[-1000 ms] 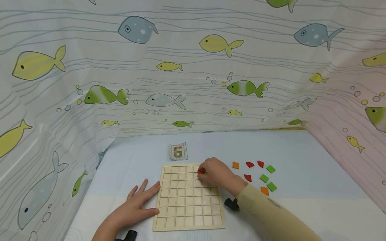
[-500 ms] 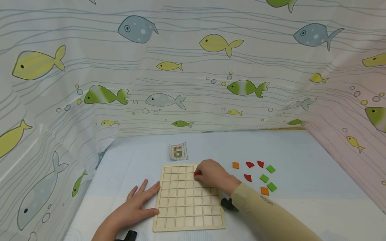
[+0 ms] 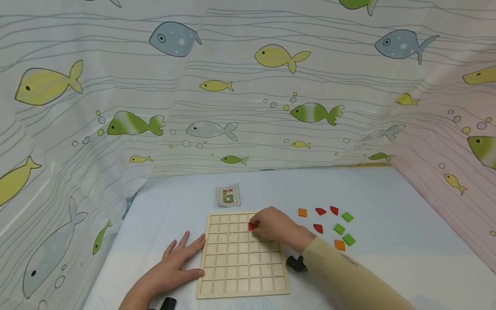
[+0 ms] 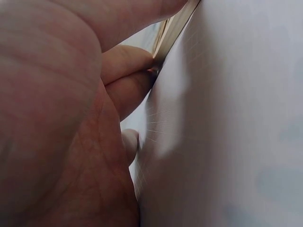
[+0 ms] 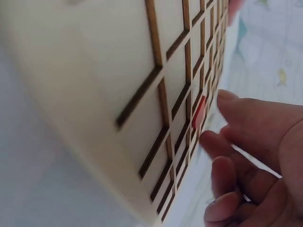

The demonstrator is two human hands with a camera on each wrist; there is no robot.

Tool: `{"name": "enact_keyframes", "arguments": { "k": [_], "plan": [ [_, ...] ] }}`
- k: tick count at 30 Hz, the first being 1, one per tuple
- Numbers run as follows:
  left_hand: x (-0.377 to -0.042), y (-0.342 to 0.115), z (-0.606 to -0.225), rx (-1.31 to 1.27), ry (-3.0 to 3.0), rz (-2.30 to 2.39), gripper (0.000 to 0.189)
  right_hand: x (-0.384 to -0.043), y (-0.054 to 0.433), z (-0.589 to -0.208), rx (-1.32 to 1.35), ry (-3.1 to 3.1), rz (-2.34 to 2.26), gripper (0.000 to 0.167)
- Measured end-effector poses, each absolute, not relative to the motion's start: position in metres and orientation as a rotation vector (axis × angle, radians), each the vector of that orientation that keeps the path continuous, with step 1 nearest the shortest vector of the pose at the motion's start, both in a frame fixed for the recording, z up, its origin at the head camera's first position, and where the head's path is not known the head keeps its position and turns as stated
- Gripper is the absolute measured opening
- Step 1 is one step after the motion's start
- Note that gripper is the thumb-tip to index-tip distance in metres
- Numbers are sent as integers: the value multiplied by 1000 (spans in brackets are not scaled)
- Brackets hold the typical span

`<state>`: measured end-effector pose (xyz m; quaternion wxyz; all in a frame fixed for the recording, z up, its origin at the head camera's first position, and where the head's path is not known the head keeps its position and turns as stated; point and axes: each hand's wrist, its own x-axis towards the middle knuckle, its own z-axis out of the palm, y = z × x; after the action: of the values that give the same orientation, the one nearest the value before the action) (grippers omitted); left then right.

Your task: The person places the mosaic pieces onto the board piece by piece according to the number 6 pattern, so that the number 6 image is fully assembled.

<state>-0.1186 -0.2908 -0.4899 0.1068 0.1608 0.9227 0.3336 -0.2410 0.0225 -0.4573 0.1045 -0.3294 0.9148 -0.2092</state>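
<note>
A pale wooden grid board (image 3: 231,259) lies on the table in the head view. My left hand (image 3: 176,262) rests on its left edge, fingers spread and fingertips against the rim; its thumb and fingers loom large in the left wrist view. Over the top right part of the board, my right hand (image 3: 273,224) has thumb and forefinger at a small red tile (image 3: 250,226). The right wrist view puts this red tile (image 5: 199,113) at a cell of the grid, with thumb and forefinger at its opposite ends. The other right fingers are curled.
To the right of the board lie several loose tiles: orange squares (image 3: 302,212), red quarter-rounds (image 3: 318,228) and green squares (image 3: 339,228). Behind the board is a small paper card (image 3: 228,196) with a coloured grid pattern. A fish-printed curtain (image 3: 263,129) encloses the table.
My right hand has moved slightly left and nearer with the red tile, which shows more between the fingertips. The left hand stays on the board's edge.
</note>
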Motion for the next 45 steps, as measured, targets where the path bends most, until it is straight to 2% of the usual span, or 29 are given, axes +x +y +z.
{"name": "enact_keyframes", "arguments": {
  "k": [5,15,22,25,32,45],
  "plan": [
    [-118,-289,-490,460,2721,977,85,-233,42,-453,-889,2679,-754,35],
    [-117,-291,-493,421,2716,981,85,-210,99,-458,-870,2760,-858,44],
    [-117,-290,-495,412,2712,977,85,-198,144,-470,-760,2857,-942,39],
    [-117,-290,-494,409,2706,971,86,-192,161,-475,-685,2913,-943,45],
    [-120,-293,-491,418,2711,944,86,-184,186,-482,-491,2937,-941,46],
    [-121,-292,-493,456,2709,973,85,-181,215,-489,-479,2989,-845,43]
  ]
}}
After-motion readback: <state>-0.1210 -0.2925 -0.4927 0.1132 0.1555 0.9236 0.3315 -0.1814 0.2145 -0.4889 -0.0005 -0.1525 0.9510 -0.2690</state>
